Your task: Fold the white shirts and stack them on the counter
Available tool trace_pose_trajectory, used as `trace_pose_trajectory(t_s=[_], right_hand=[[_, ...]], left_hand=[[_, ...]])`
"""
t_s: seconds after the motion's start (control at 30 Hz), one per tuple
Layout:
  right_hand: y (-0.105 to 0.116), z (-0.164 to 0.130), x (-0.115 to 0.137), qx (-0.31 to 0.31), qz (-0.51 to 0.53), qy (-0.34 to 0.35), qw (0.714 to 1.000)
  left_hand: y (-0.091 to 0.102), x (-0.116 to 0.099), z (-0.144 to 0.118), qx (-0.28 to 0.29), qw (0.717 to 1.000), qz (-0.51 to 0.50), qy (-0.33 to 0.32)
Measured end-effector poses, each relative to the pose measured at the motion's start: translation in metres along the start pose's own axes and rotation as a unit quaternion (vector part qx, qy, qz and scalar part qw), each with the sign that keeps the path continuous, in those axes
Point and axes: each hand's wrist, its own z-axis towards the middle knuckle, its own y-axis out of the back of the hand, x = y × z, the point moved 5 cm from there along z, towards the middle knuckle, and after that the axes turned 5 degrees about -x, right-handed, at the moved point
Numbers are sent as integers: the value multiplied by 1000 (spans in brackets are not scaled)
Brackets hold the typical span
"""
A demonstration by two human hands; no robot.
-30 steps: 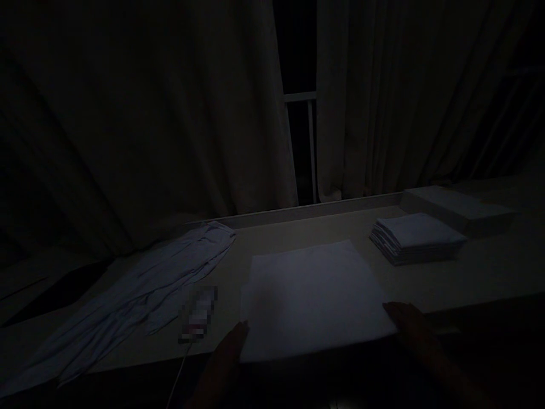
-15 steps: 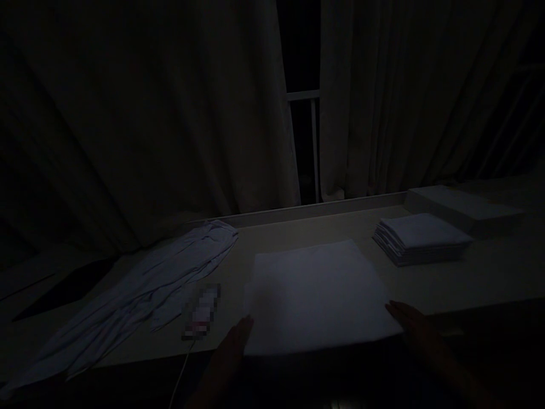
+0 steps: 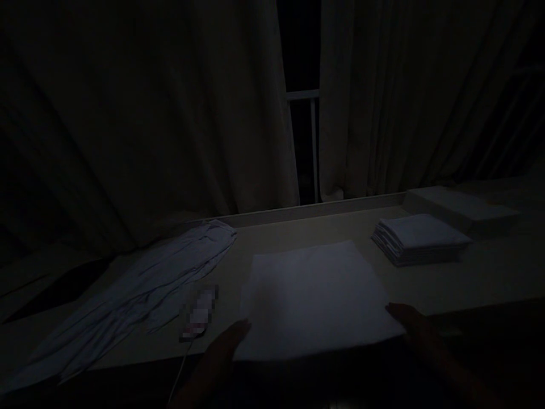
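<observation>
Pretty dark shot. A flat white cloth [image 3: 313, 298] lies mid-bench [image 3: 489, 272], near edge. Left hand [image 3: 221, 352] touches its 7 o'clock corner, right hand [image 3: 411, 326] its 4 o'clock corner; both look flat and open, not gripping. Folded stack [image 3: 419, 238] sits at 2 o'clock, rumpled garment [image 3: 140, 289] at 9 o'clock.

Pale square cloth [image 3: 313, 295] flat on table's near edge

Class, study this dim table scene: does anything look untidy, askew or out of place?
Yes: the pale crumpled garment sprawls unfolded at the table's left, unlike the neat stack of folded white cloths and the flat white square cloth.
</observation>
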Motion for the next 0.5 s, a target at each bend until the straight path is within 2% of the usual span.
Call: trace_pose_trajectory(t_s=[0.33, 0.5], right_hand=[[9, -3, 4, -19, 27, -12, 999], [13, -3, 4, -32, 39, -18, 999]], left_hand=[[-2, 6, -3, 3, 999, -40, 36], [-3, 13, -9, -22, 995, -87, 33]])
